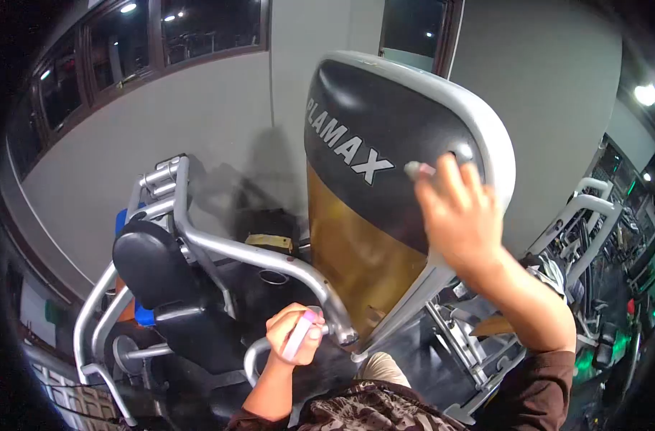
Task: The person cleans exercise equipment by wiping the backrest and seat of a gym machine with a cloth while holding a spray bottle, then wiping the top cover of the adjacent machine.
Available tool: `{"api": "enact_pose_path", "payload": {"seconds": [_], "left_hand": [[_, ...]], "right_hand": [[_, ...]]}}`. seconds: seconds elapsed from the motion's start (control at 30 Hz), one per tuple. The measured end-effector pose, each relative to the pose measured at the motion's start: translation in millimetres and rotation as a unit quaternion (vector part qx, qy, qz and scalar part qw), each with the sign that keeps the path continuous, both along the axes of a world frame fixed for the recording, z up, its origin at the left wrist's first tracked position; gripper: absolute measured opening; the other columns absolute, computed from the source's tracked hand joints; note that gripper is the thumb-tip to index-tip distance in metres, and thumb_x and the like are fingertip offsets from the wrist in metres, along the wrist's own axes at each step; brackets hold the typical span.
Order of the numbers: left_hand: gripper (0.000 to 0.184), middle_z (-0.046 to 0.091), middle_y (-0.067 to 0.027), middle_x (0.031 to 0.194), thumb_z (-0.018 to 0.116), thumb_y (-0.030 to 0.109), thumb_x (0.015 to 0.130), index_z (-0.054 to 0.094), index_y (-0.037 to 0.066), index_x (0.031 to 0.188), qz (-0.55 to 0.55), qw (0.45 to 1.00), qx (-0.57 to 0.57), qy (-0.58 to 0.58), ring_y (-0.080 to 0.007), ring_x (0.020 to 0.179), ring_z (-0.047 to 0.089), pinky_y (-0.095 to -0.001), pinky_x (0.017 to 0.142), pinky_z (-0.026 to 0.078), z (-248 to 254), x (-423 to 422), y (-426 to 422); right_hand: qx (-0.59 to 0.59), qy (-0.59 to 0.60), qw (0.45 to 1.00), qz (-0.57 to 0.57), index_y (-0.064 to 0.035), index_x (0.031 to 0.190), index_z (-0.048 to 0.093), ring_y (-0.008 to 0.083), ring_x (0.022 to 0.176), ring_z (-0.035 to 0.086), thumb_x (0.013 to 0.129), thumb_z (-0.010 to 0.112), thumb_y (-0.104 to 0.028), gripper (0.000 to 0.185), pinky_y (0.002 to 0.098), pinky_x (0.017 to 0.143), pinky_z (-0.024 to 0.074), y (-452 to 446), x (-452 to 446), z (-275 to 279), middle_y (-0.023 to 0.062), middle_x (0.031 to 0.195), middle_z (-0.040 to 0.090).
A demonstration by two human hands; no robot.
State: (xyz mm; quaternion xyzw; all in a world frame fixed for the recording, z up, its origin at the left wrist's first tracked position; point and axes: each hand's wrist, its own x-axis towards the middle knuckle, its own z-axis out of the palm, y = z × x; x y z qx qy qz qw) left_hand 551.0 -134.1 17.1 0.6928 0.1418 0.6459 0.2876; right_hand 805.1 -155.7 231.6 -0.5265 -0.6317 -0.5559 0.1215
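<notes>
My right hand (pixel 462 215) is raised against the black upper panel of a gym machine's tall cover (pixel 367 237), right of its white PLAMAX lettering. The fingers are curled, and a small whitish-pink end (pixel 416 170) of something sticks out on their left; the rest is hidden by the hand. Lower down, my left hand (pixel 296 336) is closed around a slim white object with a pink end (pixel 299 336), held tilted. What kind of thing it is I cannot tell. It is close to the machine's silver tube (pixel 299 269). The cover's lower panel is glossy gold.
On the left stands the machine's black padded seat and backrest (pixel 151 258), framed by bent silver tubes. More gym equipment (pixel 586 223) stands at the right. Behind the cover is a grey wall (pixel 191 108) with dark windows (pixel 212 29). The floor is dark.
</notes>
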Motion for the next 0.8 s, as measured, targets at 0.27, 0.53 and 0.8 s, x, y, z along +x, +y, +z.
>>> {"api": "enact_pose_path", "payload": {"seconds": [0.27,0.53,0.8], "left_hand": [[0.019,0.071,-0.0151,0.078,0.071,0.012,0.087,0.067,-0.006,0.085,0.003,1.0,0.027,0.008,-0.0251,0.067,0.069,-0.0334,0.063,0.057,1,0,0],[0.019,0.07,-0.0153,0.078,0.071,0.013,0.087,0.067,-0.005,0.084,0.007,1.0,0.026,0.004,-0.0248,0.066,0.069,-0.033,0.063,0.057,2,2,-1],[0.018,0.071,-0.0143,0.077,0.071,0.013,0.087,0.067,-0.005,0.085,0.005,1.0,0.03,0.006,-0.0247,0.066,0.069,-0.0329,0.062,0.057,2,1,1]], "right_hand": [[-0.19,-0.037,0.981,-0.016,-0.0101,0.097,0.072,0.0224,0.097,0.058,0.08,0.066,-0.023,0.022,0.0357,0.061,0.0558,-23,-5,-51,0.0069,0.107,0.054],[-0.028,0.08,0.996,-0.01,-0.0168,0.104,0.071,0.0253,0.093,0.061,0.08,0.065,-0.019,0.025,0.0405,0.059,0.0544,-24,11,3,0.0069,0.107,0.059],[-0.179,-0.044,0.982,0.029,-0.0119,0.095,0.073,0.0189,0.089,0.055,0.074,0.065,-0.028,0.028,0.0306,0.056,0.0454,-39,18,-72,0.005,0.108,0.057]]}}
